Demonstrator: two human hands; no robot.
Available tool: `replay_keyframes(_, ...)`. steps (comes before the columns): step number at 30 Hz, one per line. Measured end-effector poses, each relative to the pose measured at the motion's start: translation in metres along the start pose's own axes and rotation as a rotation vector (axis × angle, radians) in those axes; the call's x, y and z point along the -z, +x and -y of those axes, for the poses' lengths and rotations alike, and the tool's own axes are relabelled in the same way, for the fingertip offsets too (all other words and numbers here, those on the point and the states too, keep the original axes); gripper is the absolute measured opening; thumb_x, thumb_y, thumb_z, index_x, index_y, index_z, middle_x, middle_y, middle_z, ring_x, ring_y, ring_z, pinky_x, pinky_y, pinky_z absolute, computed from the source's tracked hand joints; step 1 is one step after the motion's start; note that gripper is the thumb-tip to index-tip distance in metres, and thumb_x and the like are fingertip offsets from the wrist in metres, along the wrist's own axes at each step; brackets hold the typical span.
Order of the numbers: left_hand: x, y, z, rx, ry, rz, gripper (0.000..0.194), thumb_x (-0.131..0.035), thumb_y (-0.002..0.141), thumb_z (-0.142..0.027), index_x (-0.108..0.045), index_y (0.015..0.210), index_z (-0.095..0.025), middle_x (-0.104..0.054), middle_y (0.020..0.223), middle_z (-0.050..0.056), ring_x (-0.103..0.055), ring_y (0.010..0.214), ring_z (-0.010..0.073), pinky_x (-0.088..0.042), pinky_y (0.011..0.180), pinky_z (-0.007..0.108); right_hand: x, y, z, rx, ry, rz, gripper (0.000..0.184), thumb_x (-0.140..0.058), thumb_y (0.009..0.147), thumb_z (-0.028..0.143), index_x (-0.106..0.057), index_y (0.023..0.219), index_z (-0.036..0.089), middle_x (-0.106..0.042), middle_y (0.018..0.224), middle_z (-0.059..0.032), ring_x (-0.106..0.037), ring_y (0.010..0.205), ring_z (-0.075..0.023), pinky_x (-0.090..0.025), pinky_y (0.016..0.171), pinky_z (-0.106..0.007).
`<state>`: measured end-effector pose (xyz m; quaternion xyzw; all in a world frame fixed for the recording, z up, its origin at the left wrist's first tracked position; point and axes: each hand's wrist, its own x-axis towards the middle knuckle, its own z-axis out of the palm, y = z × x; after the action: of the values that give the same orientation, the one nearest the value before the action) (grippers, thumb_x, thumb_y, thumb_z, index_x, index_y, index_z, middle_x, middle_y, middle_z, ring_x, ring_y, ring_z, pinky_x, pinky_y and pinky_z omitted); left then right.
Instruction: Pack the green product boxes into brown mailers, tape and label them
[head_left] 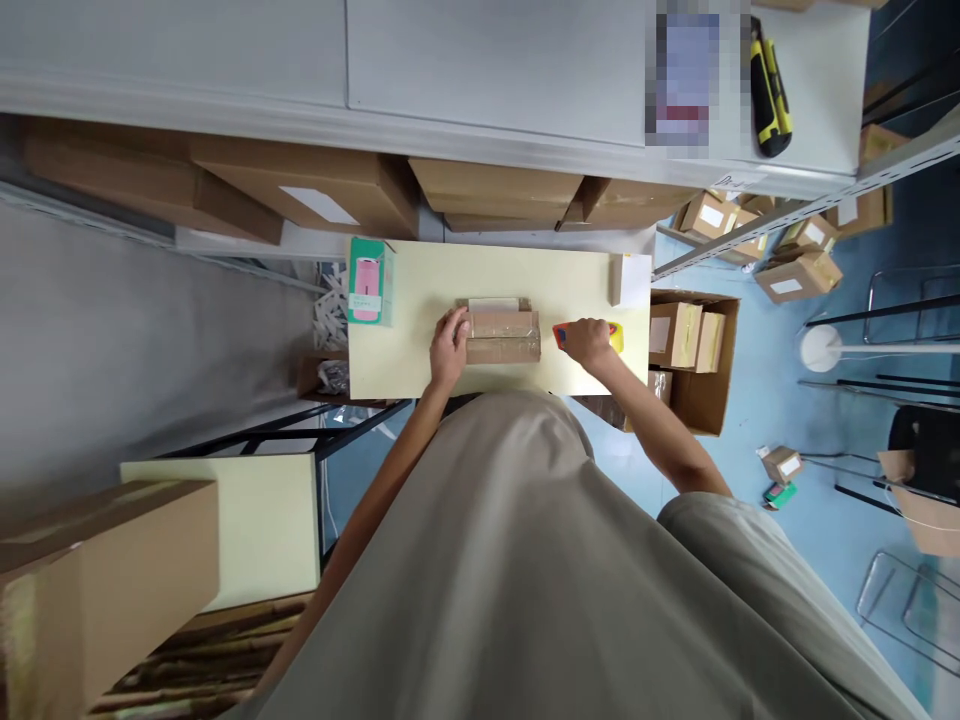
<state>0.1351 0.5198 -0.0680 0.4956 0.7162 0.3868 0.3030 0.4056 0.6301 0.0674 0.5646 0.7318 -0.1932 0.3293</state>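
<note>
A small cardboard box (502, 340) lies on the pale yellow table in front of me, with shiny clear tape along its top. My left hand (448, 348) grips the left end of this box, its fingers curled over the edge. To the right of the box, a little apart from it, my right hand (589, 343) is closed around an orange and yellow tool (616, 337) that looks like a tape dispenser. Its orange end points towards the box; my fingers hide its middle.
On the table (420, 272) stand a green box with a pink picture (367, 283) at left and a white box (631, 280) at right. A shelf above bears a yellow-black utility knife (770, 95). An open carton (712, 390) holding packed boxes stands right of the table.
</note>
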Motion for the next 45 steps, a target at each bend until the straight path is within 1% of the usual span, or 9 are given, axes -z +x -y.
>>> replay_keyframes(6, 0.009, 0.001, -0.018, 0.01, 0.084, -0.025, 0.064, -0.045, 0.116, -0.062, -0.068, 0.159, -0.02, -0.061, 0.17, 0.021, -0.052, 0.164, 0.0348, -0.042, 0.138, 0.053, -0.02, -0.009, -0.024, -0.156, 0.328, -0.06, 0.045, -0.06, 0.116, 0.053, -0.08, 0.114, 0.013, -0.085, 0.118, -0.0269, -0.083, 0.113, -0.0376, -0.059, 0.088, -0.038)
replay_keyframes(10, 0.014, 0.007, -0.077, -0.212, 0.131, -0.134, 0.054, -0.053, 0.115, -0.054, -0.072, 0.153, -0.021, -0.068, 0.162, 0.021, -0.056, 0.16, 0.0371, -0.044, 0.134, 0.058, 0.003, -0.021, -0.037, -0.091, 0.789, -0.134, 0.053, -0.054, 0.116, 0.064, -0.071, 0.095, 0.018, -0.086, 0.093, -0.0204, -0.084, 0.084, -0.0296, -0.059, 0.075, -0.034)
replay_keyframes(13, 0.015, 0.015, -0.139, -0.478, 0.14, -0.16, 0.037, -0.059, 0.114, -0.044, -0.077, 0.14, -0.024, -0.08, 0.136, 0.017, -0.073, 0.133, 0.0319, -0.055, 0.121, 0.051, 0.041, -0.028, -0.025, 0.079, 1.0, -0.254, 0.044, -0.064, 0.108, 0.064, -0.066, 0.098, 0.022, -0.084, 0.089, -0.0131, -0.081, 0.077, -0.0266, -0.059, 0.07, -0.033)
replay_keyframes(16, 0.019, 0.031, -0.195, -0.674, 0.142, -0.239, 0.035, -0.065, 0.112, -0.038, -0.075, 0.143, -0.024, -0.079, 0.134, 0.016, -0.074, 0.128, 0.0302, -0.057, 0.117, 0.048, 0.094, -0.038, -0.004, 0.304, 0.991, -0.477, 0.037, -0.069, 0.1, 0.058, -0.066, 0.108, 0.023, -0.082, 0.092, -0.0077, -0.078, 0.079, -0.0267, -0.058, 0.071, -0.034)
replay_keyframes(21, 0.038, 0.082, -0.243, -0.702, 0.137, -0.391, 0.047, -0.064, 0.112, -0.032, -0.063, 0.159, -0.024, -0.067, 0.154, 0.019, -0.066, 0.146, 0.0319, -0.054, 0.126, 0.051, 0.183, -0.042, 0.029, 0.49, 0.78, -0.802, 0.041, -0.062, 0.101, 0.06, -0.065, 0.118, 0.023, -0.076, 0.087, -0.0061, -0.072, 0.082, -0.0316, -0.057, 0.077, -0.04)
replay_keyframes(26, 0.047, 0.138, -0.256, -0.689, 0.082, -0.349, 0.075, -0.069, 0.106, -0.022, -0.042, 0.175, -0.023, -0.052, 0.17, 0.021, -0.051, 0.165, 0.0351, -0.045, 0.138, 0.055, 0.245, -0.009, 0.048, 0.514, 0.531, -0.992, 0.041, -0.052, 0.111, 0.05, -0.063, 0.133, 0.017, -0.078, 0.112, -0.0191, -0.073, 0.11, -0.0408, -0.058, 0.103, -0.054)
replay_keyframes(30, 0.041, 0.161, -0.255, -0.627, 0.04, -0.275, 0.089, -0.073, 0.103, -0.021, -0.032, 0.181, -0.025, -0.038, 0.182, 0.02, -0.046, 0.169, 0.0362, -0.048, 0.138, 0.052, 0.268, 0.016, 0.061, 0.462, 0.362, -1.015, 0.043, -0.045, 0.114, 0.04, -0.064, 0.139, 0.01, -0.079, 0.124, -0.0255, -0.071, 0.126, -0.0434, -0.048, 0.12, -0.06)
replay_keyframes(37, 0.033, 0.166, -0.247, -0.496, -0.041, -0.172, 0.099, -0.077, 0.1, -0.02, -0.024, 0.183, -0.029, -0.024, 0.191, 0.018, -0.049, 0.168, 0.0387, -0.054, 0.133, 0.051, 0.272, 0.025, 0.075, 0.39, 0.231, -0.963, 0.045, -0.045, 0.111, 0.026, -0.064, 0.144, 0.002, -0.082, 0.125, -0.0263, -0.073, 0.126, -0.0389, -0.038, 0.13, -0.055)
replay_keyframes(45, 0.015, 0.184, -0.23, -0.521, -0.081, -0.164, 0.101, -0.078, 0.094, -0.014, -0.029, 0.182, -0.026, -0.028, 0.191, 0.019, -0.038, 0.175, 0.0389, -0.047, 0.138, 0.059, 0.264, 0.057, 0.075, 0.405, 0.301, -0.951, 0.05, -0.041, 0.114, 0.027, -0.061, 0.153, 0.003, -0.079, 0.131, -0.027, -0.067, 0.138, -0.0412, -0.034, 0.134, -0.065)
